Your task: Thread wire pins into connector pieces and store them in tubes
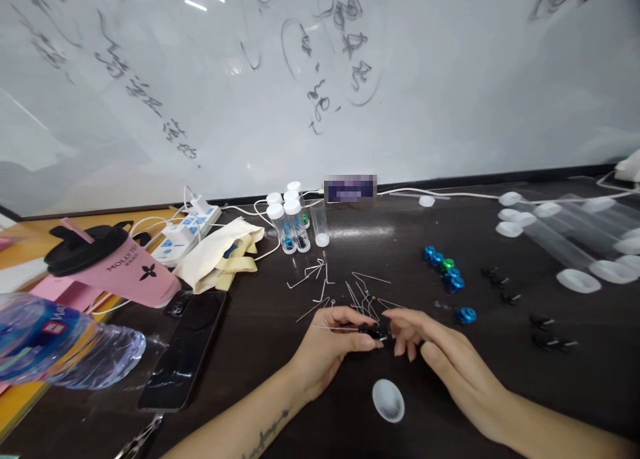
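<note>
In front of me my left hand (333, 345) is closed around a small black part (375, 330), pinched between thumb and fingers. A thin metal wire or rod stretches left from it across the hand. My right hand (425, 339) is beside the part, its fingers spread and slightly bent. The index fingertip is close to the part; whether it touches cannot be made out. Below both hands lies a white oval cap (389, 400). Just beyond them, thin bent wires (364, 299) are scattered on the dark table (270, 379).
Blue metal parts (454, 279) and a green part (447, 265) lie right, near small black parts (510, 299). Clear tubes (555, 235) fill the far right. Capped tubes (293, 219) stand behind L-shaped keys (323, 272). Left are a phone (185, 352), bottle (65, 345) and cup (120, 265).
</note>
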`<state>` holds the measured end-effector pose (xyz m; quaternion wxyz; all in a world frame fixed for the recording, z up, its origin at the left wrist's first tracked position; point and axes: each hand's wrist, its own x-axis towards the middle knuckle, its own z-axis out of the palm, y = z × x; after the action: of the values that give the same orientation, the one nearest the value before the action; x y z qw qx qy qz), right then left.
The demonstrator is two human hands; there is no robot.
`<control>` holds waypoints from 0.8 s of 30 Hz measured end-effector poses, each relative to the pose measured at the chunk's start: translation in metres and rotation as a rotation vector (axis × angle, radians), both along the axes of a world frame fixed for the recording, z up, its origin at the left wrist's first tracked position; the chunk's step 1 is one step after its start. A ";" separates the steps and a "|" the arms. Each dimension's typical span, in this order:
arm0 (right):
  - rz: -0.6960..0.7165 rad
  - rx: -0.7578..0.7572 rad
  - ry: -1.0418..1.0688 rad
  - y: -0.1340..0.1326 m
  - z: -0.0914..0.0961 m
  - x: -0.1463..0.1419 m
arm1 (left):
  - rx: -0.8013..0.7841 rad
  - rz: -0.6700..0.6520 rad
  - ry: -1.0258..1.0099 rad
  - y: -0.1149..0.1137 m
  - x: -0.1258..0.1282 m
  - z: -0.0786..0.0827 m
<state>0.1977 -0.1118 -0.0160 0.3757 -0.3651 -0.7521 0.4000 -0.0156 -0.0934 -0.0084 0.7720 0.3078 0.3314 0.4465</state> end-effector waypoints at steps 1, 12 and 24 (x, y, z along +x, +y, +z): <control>0.002 0.004 -0.003 0.000 0.000 0.000 | -0.001 0.002 -0.001 0.000 0.000 0.000; -0.007 -0.026 0.009 0.000 0.001 0.000 | -0.008 0.008 -0.001 0.000 0.000 -0.002; 0.013 0.005 0.017 -0.005 0.001 0.002 | -0.017 0.017 -0.033 0.001 0.003 0.001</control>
<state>0.1997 -0.1172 -0.0146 0.3802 -0.3561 -0.7521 0.4037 -0.0130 -0.0927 -0.0077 0.7761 0.2910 0.3248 0.4555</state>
